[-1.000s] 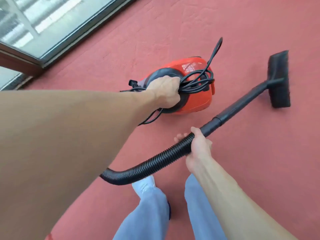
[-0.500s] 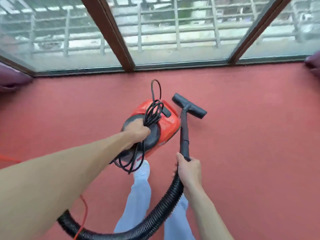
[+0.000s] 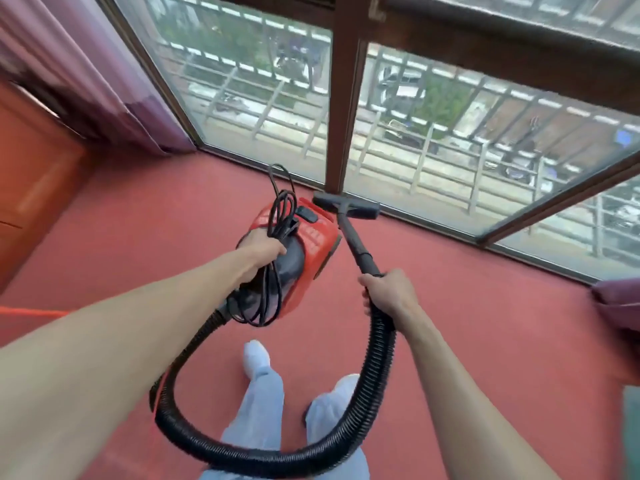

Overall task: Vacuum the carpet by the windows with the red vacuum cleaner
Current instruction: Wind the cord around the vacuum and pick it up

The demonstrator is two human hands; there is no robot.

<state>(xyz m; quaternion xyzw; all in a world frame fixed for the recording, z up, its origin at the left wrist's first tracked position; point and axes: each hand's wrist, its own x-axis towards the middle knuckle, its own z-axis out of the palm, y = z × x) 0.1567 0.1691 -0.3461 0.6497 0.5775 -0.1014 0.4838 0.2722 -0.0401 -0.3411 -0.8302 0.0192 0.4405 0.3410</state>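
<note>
Both hands grip tight, left hand [image 3: 260, 245] on the red vacuum cleaner [image 3: 313, 244] and its coiled cord [image 3: 281, 216], right hand [image 3: 389, 292] round the wand [image 3: 354, 242], and the floor nozzle [image 3: 346, 204] has now reached the carpet [image 3: 485, 327] edge beneath the windows [image 3: 263, 98], so sweeping there can begin.

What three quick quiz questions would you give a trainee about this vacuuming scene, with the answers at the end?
1. True or false: the left hand grips the red vacuum cleaner together with a coiled black cord.
2. Where is the floor head? A, on the carpet at the foot of the window post; B, raised to chest height; C, behind the person.
3. Fill in: the right hand grips where the rigid wand meets the ribbed ____.
Key: 1 true; 2 A; 3 hose.
</note>
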